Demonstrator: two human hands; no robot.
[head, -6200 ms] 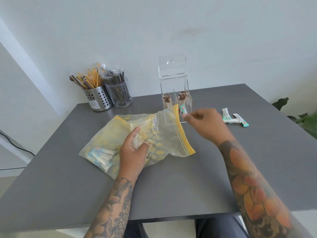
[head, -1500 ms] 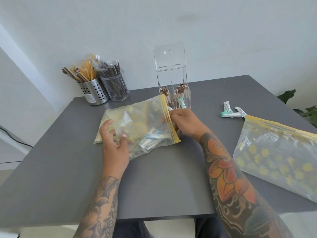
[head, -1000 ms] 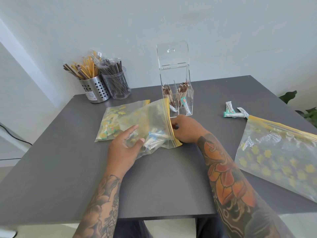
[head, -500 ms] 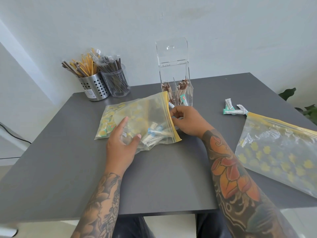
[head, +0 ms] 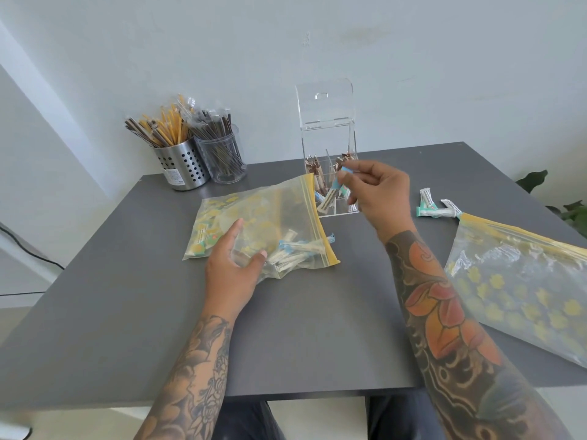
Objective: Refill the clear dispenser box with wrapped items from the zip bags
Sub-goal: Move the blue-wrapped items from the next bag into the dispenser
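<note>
Grey worktop (head: pixel 286 328) against a pale wall, seen from the head view. Back left: perforated steel cup (head: pixel 184 166) with wrapped yellow and brown sticks, touching a clear cup (head: pixel 224 160) of wrapped dark sticks on its right.

Centre-left: zip bag (head: pixel 260 223), clear with yellow print and yellow zip strip, lying flat, mouth toward the right. Blue-and-white wrapped items (head: pixel 295 250) bunched inside near the mouth, one end poking out past the zip. Green-yellow packets (head: pixel 205 236) at the bag's far left end.

Left hand (head: pixel 233 268) rests palm-down on the bag, fingers (head: pixel 236 227) released and spread, thumb on the plastic just beside the wrapped items.

Clear dispenser box (head: pixel 327 147) stands behind the bag's mouth, lid hinged up, dividers inside. Brown wrapped pieces in the back compartments, a few blue-and-white ones lower at the front.

Right hand (head: pixel 378 192) is raised in front of the box, fingers pinching one blue-tipped wrapped item (head: pixel 338 184) at its top end; it hangs tilted at the box front. Cannot tell whether it touches the box.

Right of that: three loose teal-and-white packets (head: pixel 435 208) on the worktop. Far right: second zip bag (head: pixel 521 290), yellow-dotted, lying flat; contents unclear.
</note>
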